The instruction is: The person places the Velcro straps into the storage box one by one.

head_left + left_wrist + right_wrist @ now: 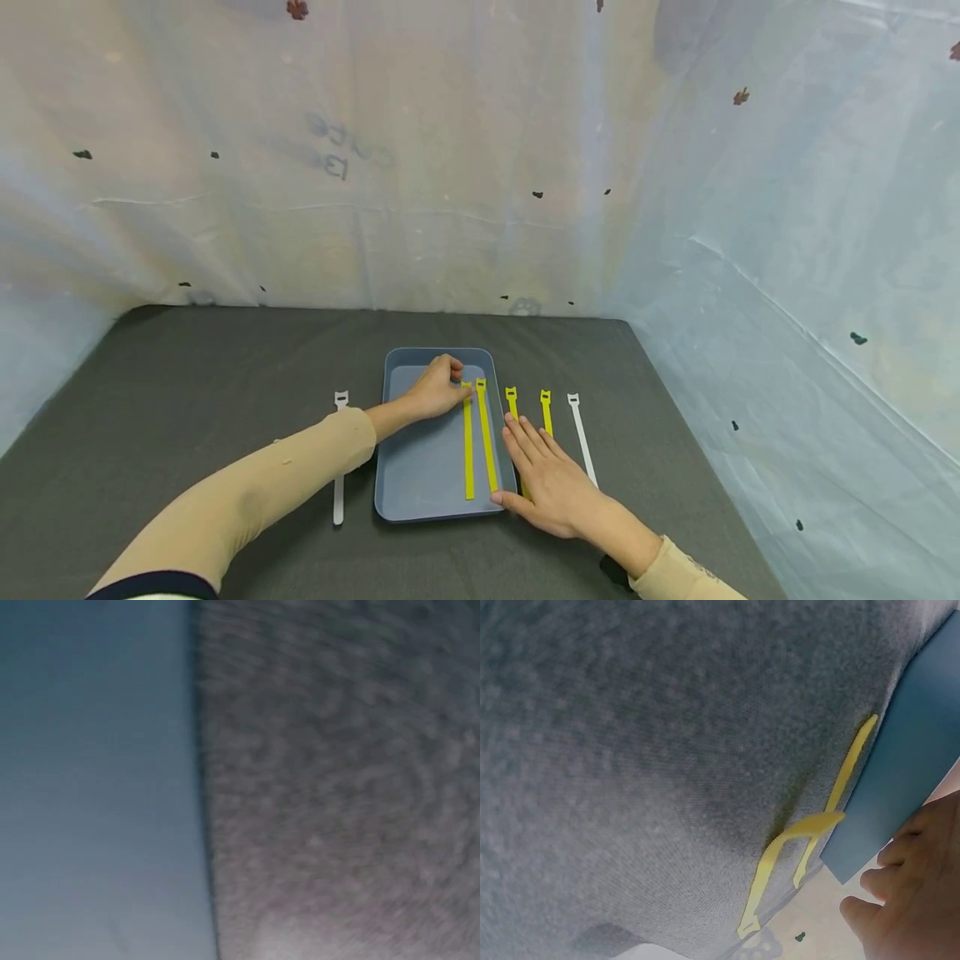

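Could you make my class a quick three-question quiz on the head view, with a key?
1. Count: how many white straps can be seen?
2. True or false: the right hand is curled into a tight fist.
3. Multiple choice: where is the left hand?
A) Over the tray
B) On the right-hand white strap
C) Against the back sheeting

Key:
1. Two, one on each side of the tray; the sleeve partly covers the left one.
2. False: its fingers are extended.
3. A.
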The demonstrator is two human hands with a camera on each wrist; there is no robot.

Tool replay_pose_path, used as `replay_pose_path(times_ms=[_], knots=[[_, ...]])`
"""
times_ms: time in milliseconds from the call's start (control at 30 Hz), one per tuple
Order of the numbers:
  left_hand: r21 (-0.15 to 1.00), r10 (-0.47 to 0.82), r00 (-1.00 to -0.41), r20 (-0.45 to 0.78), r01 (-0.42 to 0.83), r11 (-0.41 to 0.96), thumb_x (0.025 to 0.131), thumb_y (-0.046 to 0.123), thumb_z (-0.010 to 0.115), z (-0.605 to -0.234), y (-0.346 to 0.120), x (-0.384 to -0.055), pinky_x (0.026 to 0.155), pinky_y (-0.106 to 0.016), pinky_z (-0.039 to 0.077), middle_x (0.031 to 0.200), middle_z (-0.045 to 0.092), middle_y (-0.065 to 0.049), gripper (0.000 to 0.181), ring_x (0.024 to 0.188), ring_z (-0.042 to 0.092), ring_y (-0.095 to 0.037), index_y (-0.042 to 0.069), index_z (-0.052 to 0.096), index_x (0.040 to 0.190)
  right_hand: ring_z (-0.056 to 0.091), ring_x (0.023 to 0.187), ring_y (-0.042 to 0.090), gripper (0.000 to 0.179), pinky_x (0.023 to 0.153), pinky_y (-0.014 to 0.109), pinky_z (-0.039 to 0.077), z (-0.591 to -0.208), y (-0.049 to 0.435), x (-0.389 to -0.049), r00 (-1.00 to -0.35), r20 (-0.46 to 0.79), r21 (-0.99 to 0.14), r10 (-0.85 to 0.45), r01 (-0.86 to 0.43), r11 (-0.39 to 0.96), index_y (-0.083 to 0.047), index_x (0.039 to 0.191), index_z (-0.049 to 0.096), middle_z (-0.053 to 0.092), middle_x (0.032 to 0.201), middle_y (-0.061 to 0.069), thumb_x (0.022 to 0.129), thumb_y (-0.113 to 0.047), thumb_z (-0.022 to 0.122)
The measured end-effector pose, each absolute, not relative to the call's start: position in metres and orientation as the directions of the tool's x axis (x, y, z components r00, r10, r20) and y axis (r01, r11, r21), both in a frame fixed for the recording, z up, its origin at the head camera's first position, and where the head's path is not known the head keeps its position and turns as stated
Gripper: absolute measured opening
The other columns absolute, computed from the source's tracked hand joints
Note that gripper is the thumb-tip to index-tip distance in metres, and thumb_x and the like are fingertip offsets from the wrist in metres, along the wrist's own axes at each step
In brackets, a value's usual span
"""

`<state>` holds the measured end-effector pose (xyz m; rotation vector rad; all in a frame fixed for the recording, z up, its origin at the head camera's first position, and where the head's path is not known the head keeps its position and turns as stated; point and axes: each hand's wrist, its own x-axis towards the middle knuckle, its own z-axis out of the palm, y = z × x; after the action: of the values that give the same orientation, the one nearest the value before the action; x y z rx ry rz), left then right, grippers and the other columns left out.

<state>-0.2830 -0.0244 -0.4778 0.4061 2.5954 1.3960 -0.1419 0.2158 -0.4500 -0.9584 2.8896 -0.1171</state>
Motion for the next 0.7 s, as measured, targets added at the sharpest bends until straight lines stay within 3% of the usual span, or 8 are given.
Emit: replay_pose_path(times_ms=[267,567,700], knots=[[0.911,0.342,-0.940,-0.015,0.128,0.392,0.104,0.021,0.065,-0.462,-0.029,-0.281,0.073,-0.035,0.058,0.129,0.059,-0.015,0.046,0.098,0.069,-0.023,-0.002,0.049,0.141,0.015,0.159,0.035,0.092,0.125,0.054,0.023,-0.451,0.216,-0.142,-0.796,-0.056,-0.095,-0.603,-0.596,0.797,0.001,0.163,0.027,0.014,0.173,0.015,0.104,-0.069,0.037],[0.944,0.309,-0.951,0.027,0.127,0.306,0.105,0.027,0.064,-0.434,-0.043,-0.275,0.083,-0.036,0.056,0.129,0.059,-0.010,0.044,0.110,0.065,-0.025,0.005,0.051,0.140,0.016,0.159,0.035,0.093,0.125,0.054,0.023,-0.453,0.218,-0.143,-0.797,-0.053,-0.099,-0.602,-0.596,0.797,0.001,0.163,0.026,0.014,0.173,0.016,0.104,-0.070,0.037],[0.964,0.301,-0.952,0.057,0.131,0.231,0.105,0.026,0.064,-0.422,-0.054,-0.272,0.095,-0.045,0.055,0.131,0.057,-0.012,0.043,0.117,0.062,-0.028,0.005,0.049,0.140,0.016,0.159,0.035,0.092,0.125,0.054,0.023,-0.452,0.219,-0.144,-0.798,-0.051,-0.109,-0.600,-0.593,0.798,0.001,0.163,0.026,0.015,0.173,0.016,0.104,-0.069,0.037]])
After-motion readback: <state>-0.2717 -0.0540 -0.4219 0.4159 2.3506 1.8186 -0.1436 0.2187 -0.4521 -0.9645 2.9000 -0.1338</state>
